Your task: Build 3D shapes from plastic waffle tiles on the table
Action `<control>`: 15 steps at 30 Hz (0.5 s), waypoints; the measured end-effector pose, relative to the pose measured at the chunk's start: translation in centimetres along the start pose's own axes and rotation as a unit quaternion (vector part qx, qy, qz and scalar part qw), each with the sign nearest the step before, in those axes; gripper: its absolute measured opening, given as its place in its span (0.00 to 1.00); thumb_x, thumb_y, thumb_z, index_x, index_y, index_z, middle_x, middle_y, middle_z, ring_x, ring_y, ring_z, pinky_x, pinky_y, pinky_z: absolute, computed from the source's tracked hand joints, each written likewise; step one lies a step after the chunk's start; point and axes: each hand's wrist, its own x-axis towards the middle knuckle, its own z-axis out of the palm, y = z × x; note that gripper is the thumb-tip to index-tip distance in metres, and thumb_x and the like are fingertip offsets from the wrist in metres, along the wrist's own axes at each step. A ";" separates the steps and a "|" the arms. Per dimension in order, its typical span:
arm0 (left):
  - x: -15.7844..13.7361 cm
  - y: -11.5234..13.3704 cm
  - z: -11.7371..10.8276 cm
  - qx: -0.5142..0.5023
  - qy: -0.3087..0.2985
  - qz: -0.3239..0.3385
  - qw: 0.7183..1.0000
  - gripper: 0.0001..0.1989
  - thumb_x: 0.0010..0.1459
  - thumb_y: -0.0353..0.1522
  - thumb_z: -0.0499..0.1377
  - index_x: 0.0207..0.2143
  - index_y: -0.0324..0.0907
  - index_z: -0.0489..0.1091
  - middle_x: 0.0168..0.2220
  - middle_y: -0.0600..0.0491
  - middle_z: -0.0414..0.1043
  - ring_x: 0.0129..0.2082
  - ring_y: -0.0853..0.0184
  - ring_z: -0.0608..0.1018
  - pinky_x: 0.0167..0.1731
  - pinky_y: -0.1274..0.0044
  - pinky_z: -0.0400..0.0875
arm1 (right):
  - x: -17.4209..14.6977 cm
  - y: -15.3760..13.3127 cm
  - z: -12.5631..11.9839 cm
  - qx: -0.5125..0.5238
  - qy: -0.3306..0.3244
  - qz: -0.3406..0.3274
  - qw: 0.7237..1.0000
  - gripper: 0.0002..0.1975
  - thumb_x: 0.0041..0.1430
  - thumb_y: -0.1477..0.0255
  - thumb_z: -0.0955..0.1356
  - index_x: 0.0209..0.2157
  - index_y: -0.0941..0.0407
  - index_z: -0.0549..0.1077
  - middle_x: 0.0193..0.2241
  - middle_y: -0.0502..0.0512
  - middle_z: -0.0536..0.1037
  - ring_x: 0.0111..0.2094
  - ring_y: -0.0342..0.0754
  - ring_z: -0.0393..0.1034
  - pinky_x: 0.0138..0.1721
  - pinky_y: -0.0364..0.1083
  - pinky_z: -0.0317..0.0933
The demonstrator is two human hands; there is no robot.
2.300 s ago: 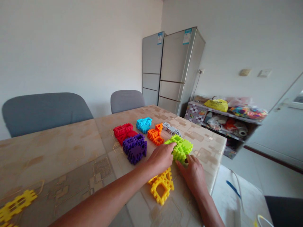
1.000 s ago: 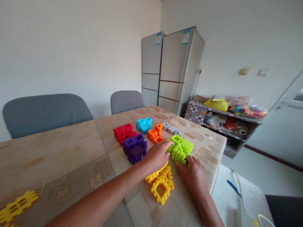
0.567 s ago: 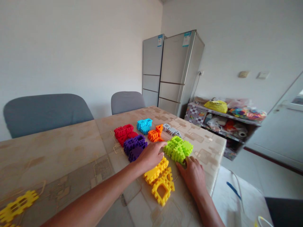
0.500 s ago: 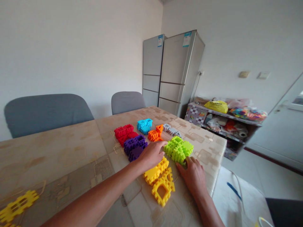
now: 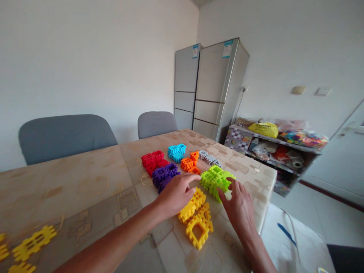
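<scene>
My left hand (image 5: 176, 194) hovers over the yellow building blocks (image 5: 192, 206), its index finger and thumb apart and nothing between them. Its index fingertip ends just short of the lime-green building blocks (image 5: 214, 180), which lie in stacks with notched edges. On their near right side is my right hand (image 5: 239, 203), thumb and fingers spread around a corner; I cannot tell whether they touch it. Purple blocks (image 5: 165, 175) are partly hidden behind my left hand. Orange blocks (image 5: 190, 163) lie just beyond the green ones.
Red blocks (image 5: 153, 161), light-blue blocks (image 5: 176, 152) and grey blocks (image 5: 209, 157) sit farther back on the table (image 5: 93, 182). Loose yellow pieces (image 5: 34, 242) lie at the near left. Chairs (image 5: 68, 138) stand behind the table, and a shelf (image 5: 239, 138) holds bags at the right.
My right hand has moved up and its thumb and fingers have spread at the green blocks. My left hand has drawn slightly back from them. The view has shifted a little left.
</scene>
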 end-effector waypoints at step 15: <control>-11.5 -3.6 -6.7 0.024 0.040 -0.127 0.991 0.22 0.57 0.37 0.52 0.52 0.42 0.74 0.29 0.55 0.74 0.25 0.67 0.74 0.27 0.80 0.68 | 0.5 -0.8 0.3 -0.033 -0.053 -0.032 0.998 0.12 0.62 0.67 0.65 0.45 0.56 0.72 0.35 0.58 0.80 0.38 0.54 0.74 0.41 0.49 0.58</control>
